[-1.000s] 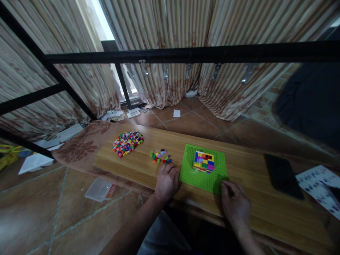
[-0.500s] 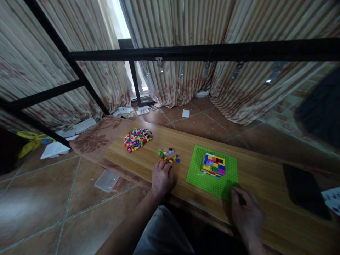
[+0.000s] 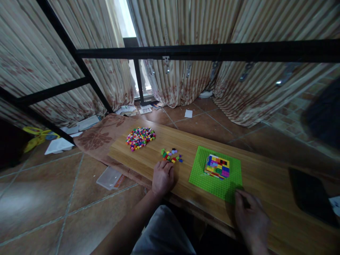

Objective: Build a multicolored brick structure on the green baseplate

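My left hand [image 3: 162, 177] rests on the wooden table with its fingers curled, right beside a small group of loose toy bricks [image 3: 172, 156]. Whatever those fingers may hold is hidden. A green baseplate [image 3: 198, 170] lies to the right, bearing a block of multicoloured toy bricks [image 3: 217, 166] built several layers high. At the plate's near right corner is my right hand [image 3: 252, 217], thumb and forefinger drawn together. I cannot make out anything between them, nor whether they touch the plate.
A larger heap of small bricks [image 3: 140, 138] lies on the table's left part [image 3: 119, 152]. A dark flat object [image 3: 310, 194] lies at the right. Beyond the table runs a black metal frame [image 3: 186, 53] before curtains. A clear plastic lid [image 3: 109, 177] lies on the floor.
The whole view has shifted slightly, so things appear a little further right. Both hands keep nearly the same pose and place beside the bricks and baseplate.
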`<state>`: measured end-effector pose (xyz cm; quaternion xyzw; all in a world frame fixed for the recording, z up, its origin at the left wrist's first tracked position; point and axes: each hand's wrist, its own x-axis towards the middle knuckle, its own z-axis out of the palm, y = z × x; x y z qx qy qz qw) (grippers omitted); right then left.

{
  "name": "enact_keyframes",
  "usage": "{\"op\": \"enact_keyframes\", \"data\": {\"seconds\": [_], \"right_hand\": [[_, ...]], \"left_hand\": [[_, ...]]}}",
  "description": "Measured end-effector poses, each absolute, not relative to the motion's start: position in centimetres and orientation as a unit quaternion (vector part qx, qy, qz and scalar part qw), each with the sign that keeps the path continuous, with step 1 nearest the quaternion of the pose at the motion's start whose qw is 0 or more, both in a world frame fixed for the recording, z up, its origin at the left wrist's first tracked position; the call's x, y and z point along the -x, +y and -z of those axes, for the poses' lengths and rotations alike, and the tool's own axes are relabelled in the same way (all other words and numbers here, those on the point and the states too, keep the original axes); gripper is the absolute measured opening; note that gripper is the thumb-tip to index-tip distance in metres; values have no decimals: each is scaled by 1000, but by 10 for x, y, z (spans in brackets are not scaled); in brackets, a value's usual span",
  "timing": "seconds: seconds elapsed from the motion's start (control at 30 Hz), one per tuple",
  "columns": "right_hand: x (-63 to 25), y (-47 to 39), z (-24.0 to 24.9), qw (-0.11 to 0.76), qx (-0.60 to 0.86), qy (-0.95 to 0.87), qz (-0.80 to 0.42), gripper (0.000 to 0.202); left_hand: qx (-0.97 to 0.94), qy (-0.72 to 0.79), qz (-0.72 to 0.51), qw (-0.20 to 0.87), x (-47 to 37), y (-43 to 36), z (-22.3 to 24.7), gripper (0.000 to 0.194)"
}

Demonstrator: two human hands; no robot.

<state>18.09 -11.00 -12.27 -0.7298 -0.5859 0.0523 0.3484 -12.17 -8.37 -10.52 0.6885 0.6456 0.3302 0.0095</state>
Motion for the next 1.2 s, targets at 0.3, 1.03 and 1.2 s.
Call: {"op": "enact_keyframes", "data": {"seconds": [0.3,1.03,1.2], "right_hand": [[-183,-110,125,336,722,-603,-30,42],[-180,-109,123,347,720,-600,-30,42],[-180,-109,124,347,720,-601,-28,42]], "left_hand": [[-685,640,-349,13,120,-85,105,16],[-564,807,-159,76,142,-31,66,19],[-561,804,-141,135,148,-22,64,21]]}}
